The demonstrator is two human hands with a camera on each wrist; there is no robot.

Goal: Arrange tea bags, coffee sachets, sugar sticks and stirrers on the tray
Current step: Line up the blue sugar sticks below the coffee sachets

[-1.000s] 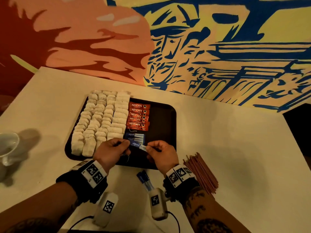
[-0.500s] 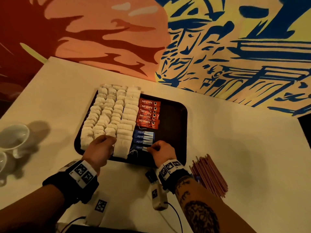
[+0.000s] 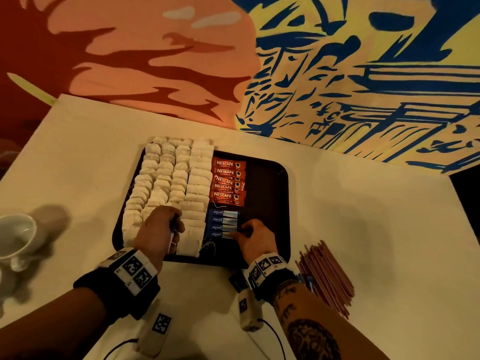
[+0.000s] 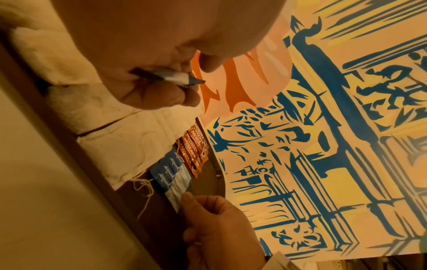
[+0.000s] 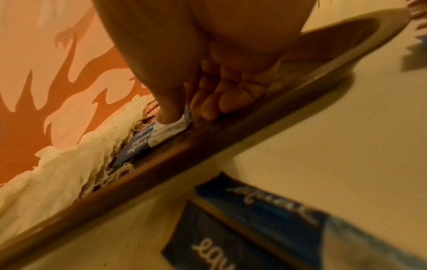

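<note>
A dark tray (image 3: 281, 201) holds rows of white tea bags (image 3: 168, 178), a column of red coffee sachets (image 3: 228, 181) and a short column of blue sugar sticks (image 3: 222, 223). My right hand (image 3: 250, 236) pinches the white end of the nearest sugar stick (image 5: 169, 128), which lies flat on the tray. My left hand (image 3: 161, 228) rests over the near tea bags. It grips spare blue sugar sticks (image 4: 171, 77) between thumb and fingers. A bundle of brown stirrers (image 3: 327, 274) lies on the table right of the tray.
More blue sugar sticks (image 5: 265, 219) lie on the white table just in front of the tray, under my right wrist. White cups (image 3: 15, 237) stand at the left edge. A painted wall rises behind the table. The tray's right third (image 3: 262, 188) is bare.
Both hands held one sugar stick above the tray; now it lies as the nearest in the blue column under my right fingers. My left hand has drawn back over the tea bags.
</note>
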